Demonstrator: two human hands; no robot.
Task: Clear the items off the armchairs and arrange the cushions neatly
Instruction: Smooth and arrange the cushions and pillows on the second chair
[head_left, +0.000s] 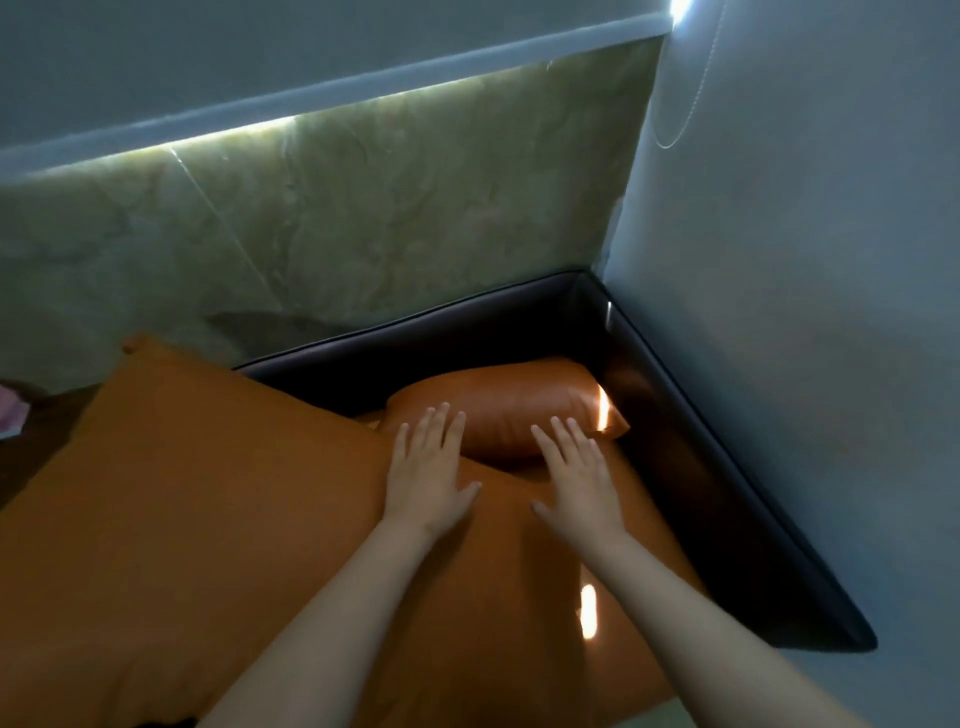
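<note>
Room: a corner where a green marble-look wall panel (363, 208) meets a plain grey-blue wall (805, 260). A bright strip of light runs along the panel's top edge, and a thin looped cord (685, 104) hangs near the corner.
Surface: an armchair (727, 493) set into that corner. Its low, dark back and side are smooth, padded and leather-like, and they meet at a right angle.
Seat: an orange seat pad (613, 571), slightly glossy, with a small patch of sunlight on it.
Small cushion: a plump, bolster-shaped orange cushion (509, 405) with a shiny, leather-like skin. It lies across the back corner of the seat, and a sunlit streak crosses its right end.
Large cushion: a flat, square, matte fabric cushion (182, 493) in a duller orange. It lies tilted over the left of the seat, and one corner rises against the marble panel.
Left hand (431, 467): open, palm down, fingers straight. The fingertips touch the small cushion's left front, and the palm lies over the large cushion's edge.
Right hand (576, 478): open, palm down, fingers straight and slightly spread. The fingertips rest on the small cushion's right front, and the palm is over the seat pad.
Left edge: a bit of pink material (10, 410), too cropped to identify.
</note>
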